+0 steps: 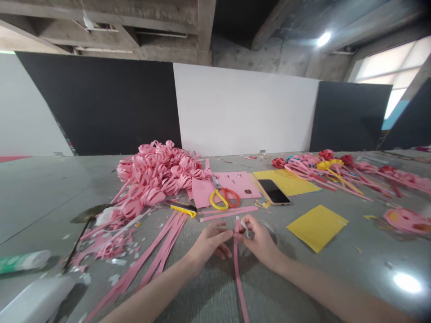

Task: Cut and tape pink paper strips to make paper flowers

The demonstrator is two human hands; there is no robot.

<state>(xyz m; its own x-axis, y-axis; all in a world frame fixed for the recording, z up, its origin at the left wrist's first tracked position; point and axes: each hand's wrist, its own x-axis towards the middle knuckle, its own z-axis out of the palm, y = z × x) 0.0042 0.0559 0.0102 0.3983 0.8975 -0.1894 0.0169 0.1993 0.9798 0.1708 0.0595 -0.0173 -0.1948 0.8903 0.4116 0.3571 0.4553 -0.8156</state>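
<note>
A narrow pink paper strip runs from the bottom edge up between my two hands. My right hand is closed in a pinch on the strip near its upper end, with a small whitish piece at its fingertips, perhaps tape. Just left of the strip, my left hand has its fingers apart and its thumb pointing at the strip; I cannot tell whether it touches. Partly hidden behind my right hand lies a clear ring, like a tape roll. Loose pink strips lie just beyond my hands.
Scissors rest on pink paper, beside a phone. Left of them are a yellow utility knife, long pink strips and a heap of pink paper loops. A yellow sheet and paper flowers lie rightward.
</note>
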